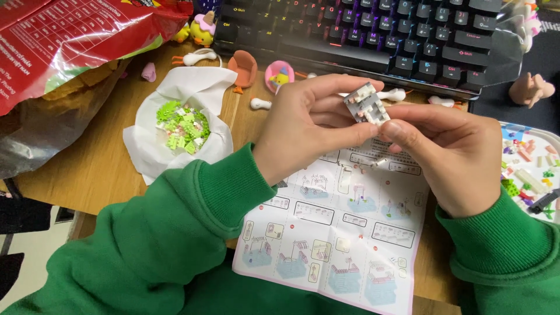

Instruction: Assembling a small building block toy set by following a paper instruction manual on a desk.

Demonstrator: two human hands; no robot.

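Both my hands hold a small grey, white and pink brick model (366, 104) above a wooden desk (93, 169). My left hand (306, 125) grips it from the left with thumb and fingers. From the right, my right hand (452, 157) pinches it with thumb and forefinger. Both sleeves are green. Under the hands lies an unfolded instruction sheet (338, 233) with pictured building steps. A small white piece (380, 163) lies on the sheet just below the model.
A white paper bowl (217, 87) at left holds several green and white bricks. A tray (534, 135) of mixed coloured bricks sits at right. A backlit keyboard (373, 29) lies behind, with small toy figures (204, 30) near it. A red snack bag (64, 41) fills the upper left.
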